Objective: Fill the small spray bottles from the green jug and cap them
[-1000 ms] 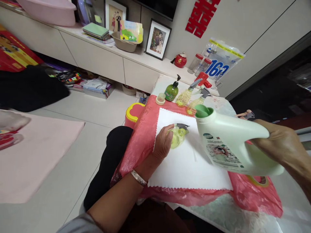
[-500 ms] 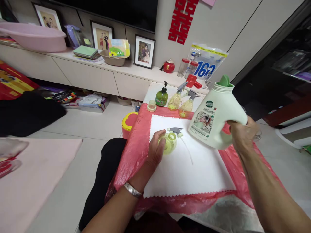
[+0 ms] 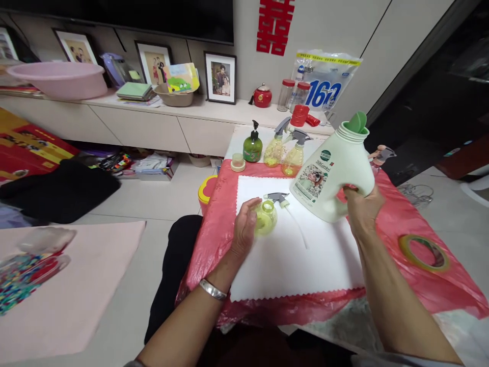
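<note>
My right hand [image 3: 363, 208] is wrapped round the handle of a large pale-green detergent jug [image 3: 324, 176]. Its cap is off, and a green spout shows in the mouth. The jug leans slightly over the right of a white cloth [image 3: 290, 270]; whether its base touches the cloth I cannot tell. My left hand [image 3: 245, 221] cups the left side of a small, round yellow-green bottle [image 3: 266, 219] with an open neck, thumb in front and fingers behind. Just behind that bottle lies a grey trigger sprayer head [image 3: 277, 197], its clear tube trailing over the cloth.
Behind the cloth stand a pale cap [image 3: 237, 162], a green pump bottle [image 3: 252, 147] and two trigger spray bottles [image 3: 293, 159]. A roll of tape [image 3: 424, 252] lies on the red plastic sheet [image 3: 405, 214] at right. Beyond is a low cabinet [image 3: 214, 117] with jars and photo frames.
The view has turned right, bringing the tape roll and another sprayer top into sight. My right hand still holds the jug and my left hand stays at the small bottle.
</note>
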### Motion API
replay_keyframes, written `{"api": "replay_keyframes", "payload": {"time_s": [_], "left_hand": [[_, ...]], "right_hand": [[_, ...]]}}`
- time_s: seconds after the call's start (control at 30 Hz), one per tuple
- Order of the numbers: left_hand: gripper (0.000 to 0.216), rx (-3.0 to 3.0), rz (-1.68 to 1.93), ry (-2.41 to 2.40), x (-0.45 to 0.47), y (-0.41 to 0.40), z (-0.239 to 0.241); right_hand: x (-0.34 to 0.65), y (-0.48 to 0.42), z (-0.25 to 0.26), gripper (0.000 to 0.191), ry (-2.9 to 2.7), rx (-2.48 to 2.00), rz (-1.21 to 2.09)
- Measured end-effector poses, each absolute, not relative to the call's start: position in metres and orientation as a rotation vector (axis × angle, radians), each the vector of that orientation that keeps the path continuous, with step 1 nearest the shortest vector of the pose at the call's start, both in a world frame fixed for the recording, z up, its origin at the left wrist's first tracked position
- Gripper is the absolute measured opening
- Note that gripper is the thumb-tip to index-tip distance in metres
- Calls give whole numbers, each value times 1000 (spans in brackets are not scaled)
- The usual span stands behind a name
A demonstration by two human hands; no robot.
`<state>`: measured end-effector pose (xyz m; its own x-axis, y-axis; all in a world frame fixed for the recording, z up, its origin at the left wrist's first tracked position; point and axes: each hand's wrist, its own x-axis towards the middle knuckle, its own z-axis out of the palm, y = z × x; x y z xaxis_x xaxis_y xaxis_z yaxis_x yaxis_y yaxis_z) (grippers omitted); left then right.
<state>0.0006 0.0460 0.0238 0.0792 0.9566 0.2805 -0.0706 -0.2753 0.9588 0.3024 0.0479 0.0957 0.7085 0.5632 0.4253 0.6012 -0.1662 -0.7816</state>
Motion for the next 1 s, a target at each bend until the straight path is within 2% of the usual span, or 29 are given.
{"api": "replay_keyframes", "payload": {"time_s": [0.13, 0.2, 0.3, 0.4, 0.53, 0.77, 1.0], "left_hand": [[79, 1581, 1323, 987, 3, 43, 27], [84, 1602, 1311, 1051, 5, 42, 27], [76, 1543, 1314, 1099, 6, 43, 24], [74, 1342, 1364, 1073, 6, 48, 18], [70, 1164, 1461, 1061, 6, 54, 14], [58, 1141, 1539, 1017, 6, 57, 14], [74, 1300, 1454, 1077, 5, 53, 14]], "right_hand": [[298, 22, 95, 38, -897, -1896, -21], [293, 7, 92, 49, -889, -1888, -49], [278, -15, 85, 64, -834, -1809, -138], [258, -28, 79, 50, -881, -1682, -108], [235, -25, 83, 33, -1170, -1683, 149], [206, 19, 96, 26, -1590, -1895, 364], [175, 54, 84, 33, -1764, -2221, 391]]}}
